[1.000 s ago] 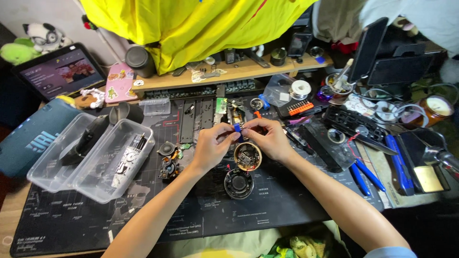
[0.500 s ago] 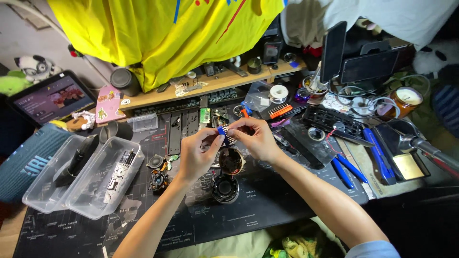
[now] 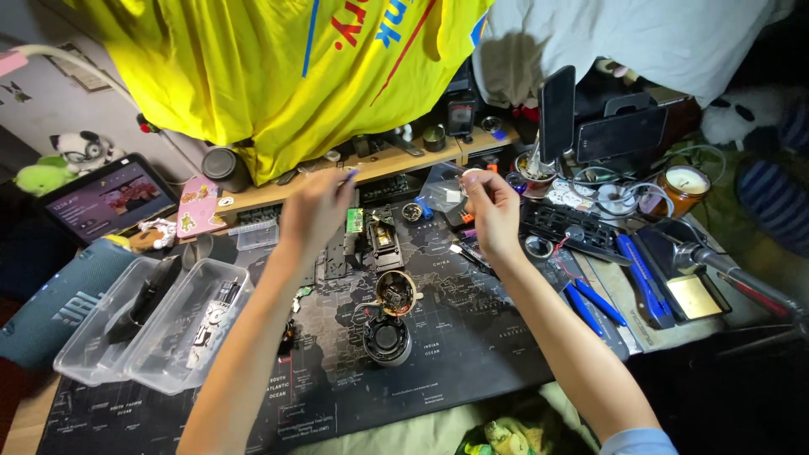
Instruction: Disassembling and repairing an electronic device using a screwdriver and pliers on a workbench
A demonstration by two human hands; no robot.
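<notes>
Two hands raised over the dark desk mat (image 3: 472, 354), well apart from each other. Left hand (image 3: 316, 211) lifted toward eleven o'clock from the mat's middle, blurred, fingers curled close with thumb and forefinger pinched on a small blue-tipped piece (image 3: 350, 173) at the fingertips; cannot tell what kind of piece. Right hand (image 3: 491, 206) up at about one o'clock, fingers bent inward and nearly closed, a small pale bit (image 3: 468, 175) nipped at the fingertips; too small to tell more. Below and between the two wrists, at roughly six o'clock from the hands, a round opened speaker part with a brass-coloured rim (image 3: 396, 291) tilted on the mat, touching or just beside a round black speaker cone (image 3: 388, 339) lying flat beneath it. Just above these, at twelve o'clock, a small dark metal block (image 3: 383, 240) and a green circuit board (image 3: 355, 220) near the left hand. Off at nine o'clock, two clear plastic trays (image 3: 160, 324) side by side with dark parts inside, and a teal fabric speaker (image 3: 50, 303) beyond them at the mat's edge. Out at three o'clock, blue-handled tools (image 3: 628, 274) lying together, near a black keypad-like strip (image 3: 560, 223). Up at twelve o'clock, yellow cloth (image 3: 278, 76) hanging over a wooden shelf (image 3: 371, 168).
</notes>
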